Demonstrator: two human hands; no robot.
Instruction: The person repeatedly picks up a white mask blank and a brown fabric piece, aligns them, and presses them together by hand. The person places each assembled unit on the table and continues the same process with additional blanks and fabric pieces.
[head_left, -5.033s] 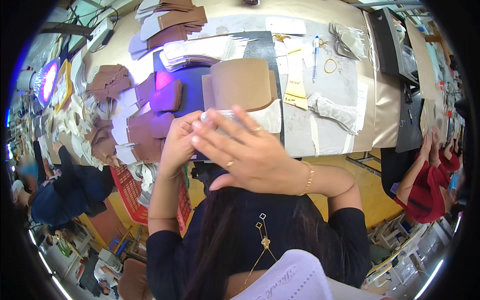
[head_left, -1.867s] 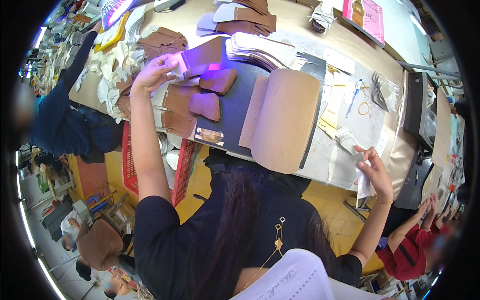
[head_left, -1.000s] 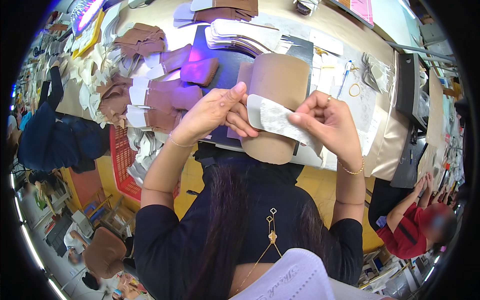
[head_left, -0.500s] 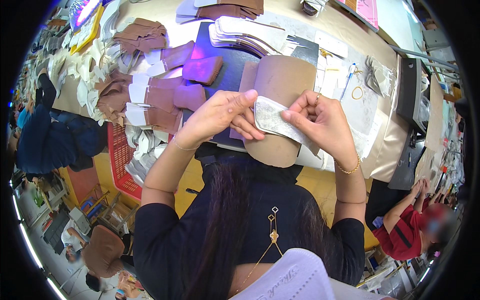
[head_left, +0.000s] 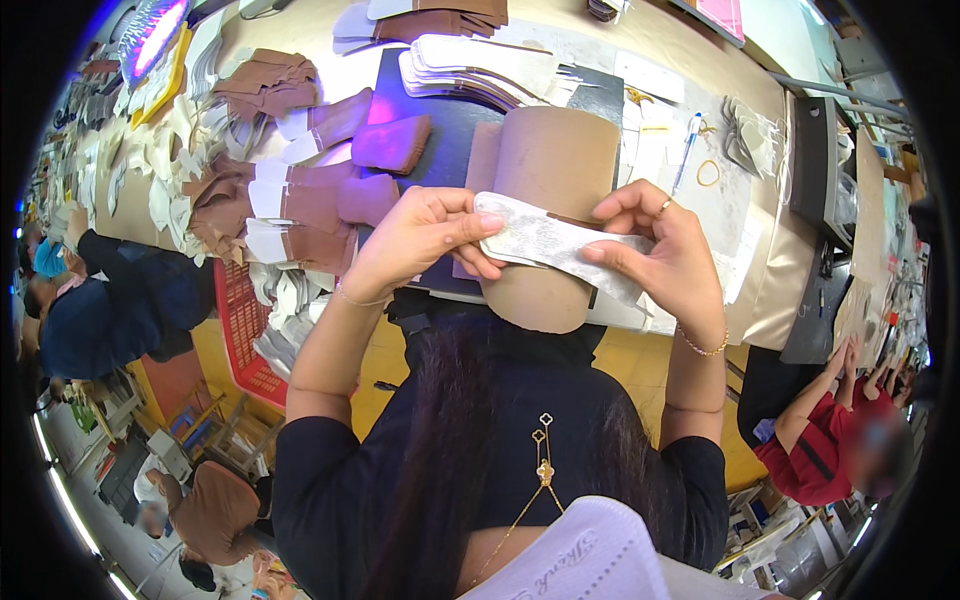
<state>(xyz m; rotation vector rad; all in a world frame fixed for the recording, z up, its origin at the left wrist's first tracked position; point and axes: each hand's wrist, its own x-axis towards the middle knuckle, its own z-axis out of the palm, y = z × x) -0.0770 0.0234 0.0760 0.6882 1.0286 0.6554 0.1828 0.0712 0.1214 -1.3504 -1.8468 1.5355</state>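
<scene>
A long, pale grey-white cut piece (head_left: 545, 238), mottled and waisted in the middle, stretches between my two hands. My left hand (head_left: 428, 240) pinches its rounded left end, thumb on top. At the other end my right hand (head_left: 668, 262) grips it with the thumb on its face and the fingers behind or above. A thin brown edge shows along its upper side. Beneath the piece lies a tan, rounded form like a half cylinder (head_left: 555, 160); I cannot tell whether the piece touches it. Left of my left hand are brown pieces with white ends (head_left: 310, 200).
A stack of white pieces (head_left: 480, 72) lies on a black board (head_left: 455, 125) beyond the form. To the right are a pen (head_left: 688, 150), a rubber band (head_left: 708, 173) and grey pieces (head_left: 748, 138). A red basket (head_left: 232, 335) stands at the table's left edge. Other people work on both sides.
My left hand has shifted left along the piece and now pinches its end. The piece lies flatter and more stretched out, and my right hand has moved toward its right end.
</scene>
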